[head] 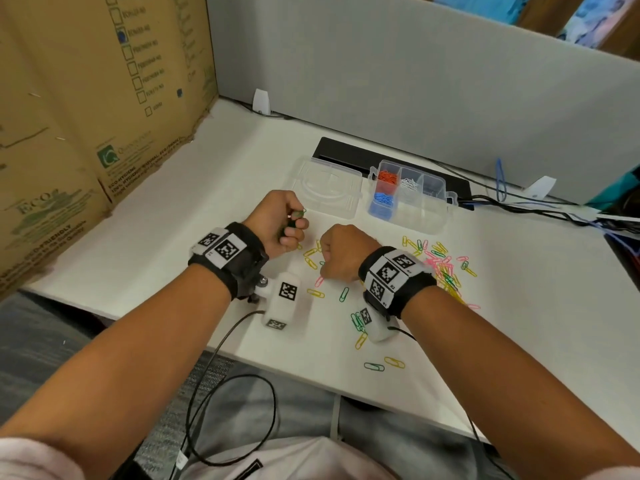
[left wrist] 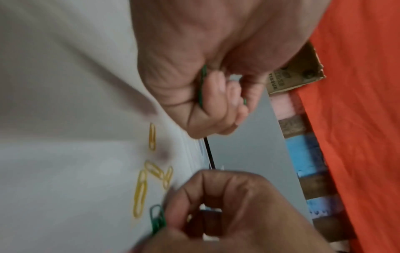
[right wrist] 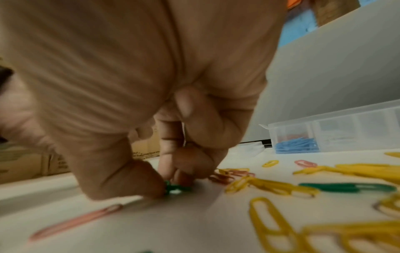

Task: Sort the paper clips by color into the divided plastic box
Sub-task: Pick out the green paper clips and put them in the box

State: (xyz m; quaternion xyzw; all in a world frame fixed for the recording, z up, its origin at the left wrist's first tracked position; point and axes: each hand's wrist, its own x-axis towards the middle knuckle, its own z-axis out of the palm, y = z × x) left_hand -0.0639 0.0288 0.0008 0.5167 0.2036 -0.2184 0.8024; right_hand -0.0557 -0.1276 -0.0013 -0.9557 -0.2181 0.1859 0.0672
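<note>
Green paper clips [left wrist: 201,85], thin bent-wire loops, sit clenched in left fingers [head: 291,233]; right fingers [right wrist: 138,184] pinch another [right wrist: 175,188].

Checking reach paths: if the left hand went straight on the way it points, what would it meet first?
Probably the clear lid of the divided plastic box, lying open just beyond the left hand; depth is unclear.

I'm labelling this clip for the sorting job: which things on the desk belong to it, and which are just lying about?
Belong to the job:
- divided plastic box
- loose paper clips
- green clips held in the left hand
- green clip pinched by the right hand

Just lying about:
- cardboard box
- cables
- grey partition
</note>
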